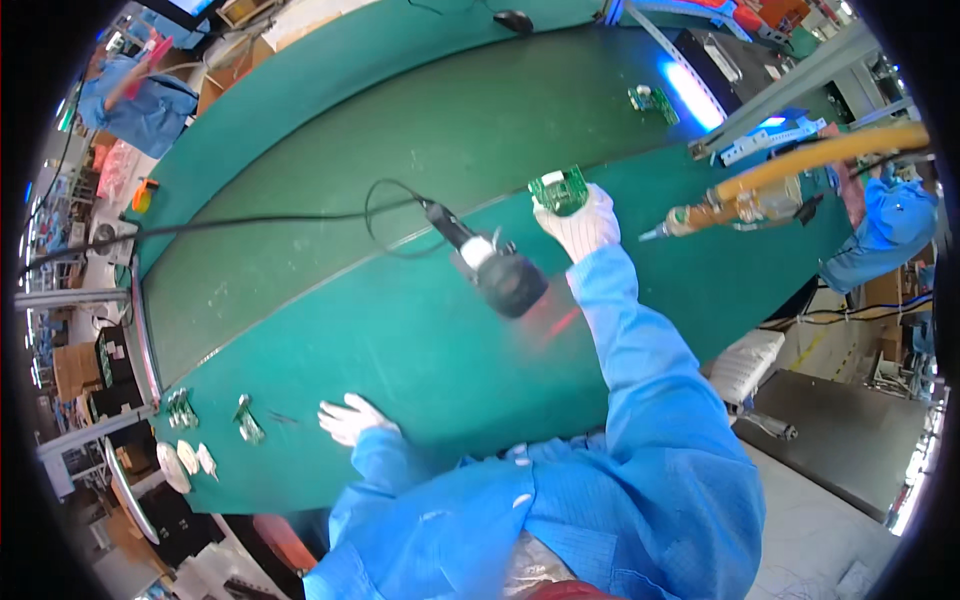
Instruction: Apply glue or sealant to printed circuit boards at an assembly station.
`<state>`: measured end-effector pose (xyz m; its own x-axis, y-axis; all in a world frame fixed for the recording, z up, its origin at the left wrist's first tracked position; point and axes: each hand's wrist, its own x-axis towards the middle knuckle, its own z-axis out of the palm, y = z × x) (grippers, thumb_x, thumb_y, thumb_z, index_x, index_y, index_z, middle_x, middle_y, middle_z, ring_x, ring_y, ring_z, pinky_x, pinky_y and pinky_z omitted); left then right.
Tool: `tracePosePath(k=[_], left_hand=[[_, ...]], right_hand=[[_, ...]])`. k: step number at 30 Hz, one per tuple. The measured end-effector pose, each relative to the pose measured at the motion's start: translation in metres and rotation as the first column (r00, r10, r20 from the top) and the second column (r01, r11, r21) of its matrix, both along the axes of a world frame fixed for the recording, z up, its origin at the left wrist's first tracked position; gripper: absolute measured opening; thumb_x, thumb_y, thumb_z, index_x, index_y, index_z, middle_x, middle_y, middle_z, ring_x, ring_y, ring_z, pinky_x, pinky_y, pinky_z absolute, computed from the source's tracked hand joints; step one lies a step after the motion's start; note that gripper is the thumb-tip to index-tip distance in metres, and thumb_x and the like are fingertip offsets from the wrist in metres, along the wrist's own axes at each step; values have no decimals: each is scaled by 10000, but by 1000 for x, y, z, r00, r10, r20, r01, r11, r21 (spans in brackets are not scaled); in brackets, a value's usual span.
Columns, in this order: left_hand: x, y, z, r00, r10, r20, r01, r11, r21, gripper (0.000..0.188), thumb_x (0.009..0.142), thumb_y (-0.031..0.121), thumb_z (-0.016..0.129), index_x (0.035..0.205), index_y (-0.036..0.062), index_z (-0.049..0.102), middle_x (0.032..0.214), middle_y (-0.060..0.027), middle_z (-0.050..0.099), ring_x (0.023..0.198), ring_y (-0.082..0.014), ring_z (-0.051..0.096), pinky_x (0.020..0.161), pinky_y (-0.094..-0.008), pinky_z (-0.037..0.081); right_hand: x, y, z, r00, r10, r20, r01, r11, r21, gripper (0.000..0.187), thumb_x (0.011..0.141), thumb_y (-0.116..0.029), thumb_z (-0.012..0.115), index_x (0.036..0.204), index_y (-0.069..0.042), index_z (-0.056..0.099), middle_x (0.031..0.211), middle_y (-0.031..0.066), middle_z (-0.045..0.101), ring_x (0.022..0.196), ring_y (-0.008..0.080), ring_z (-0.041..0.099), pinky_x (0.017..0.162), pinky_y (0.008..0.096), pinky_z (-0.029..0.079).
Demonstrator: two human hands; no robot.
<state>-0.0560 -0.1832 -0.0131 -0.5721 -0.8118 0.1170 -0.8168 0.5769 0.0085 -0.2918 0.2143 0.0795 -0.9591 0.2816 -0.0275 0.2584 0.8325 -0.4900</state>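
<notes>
While the left hand (352,419) rests on the green surface (440,350), fingers spread and released, the right hand (585,225) has its fingers closed on a circuit board (560,190) farther out, at the edge of the darker strip (350,170); it is likely light, stiff and fragile, best held by its edges

Readable text: none anywhere in view.
Circuit board (568,197): white part (552,178) on it, no legible characters.
Hanging scanner (508,284): white band (477,250), nothing legible.
Black case (745,72), upper right: pale patch (722,57), can't tell if printed.
Screen (190,5), top left: lit, cut off, contents unreadable.
Dark box (112,366), far left: white spot, too small.
</notes>
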Motion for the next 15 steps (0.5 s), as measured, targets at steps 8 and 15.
tracePosePath(k=[8,15], left_hand=[[-8,48,73,824,-143,-548,418,807,418,655,849,298,634,1372,1,376,1388,-204,409,1287,-317,403,1062,-394,343],[-47,213,158,-148,-786,-601,869,-393,300,997,564,354,824,1334,-77,361,1318,-281,448,1224,-421,446,1023,-454,372]], right_hand=[[218,23,-7,984,66,-164,-38,985,167,956,482,-477,853,1229,-49,439,1262,138,484,1165,299,489,1053,476,359],[250,71,79,896,435,-84,-416,891,183,967,456,-472,855,1225,-49,450,1250,128,494,1166,302,494,1090,494,316]])
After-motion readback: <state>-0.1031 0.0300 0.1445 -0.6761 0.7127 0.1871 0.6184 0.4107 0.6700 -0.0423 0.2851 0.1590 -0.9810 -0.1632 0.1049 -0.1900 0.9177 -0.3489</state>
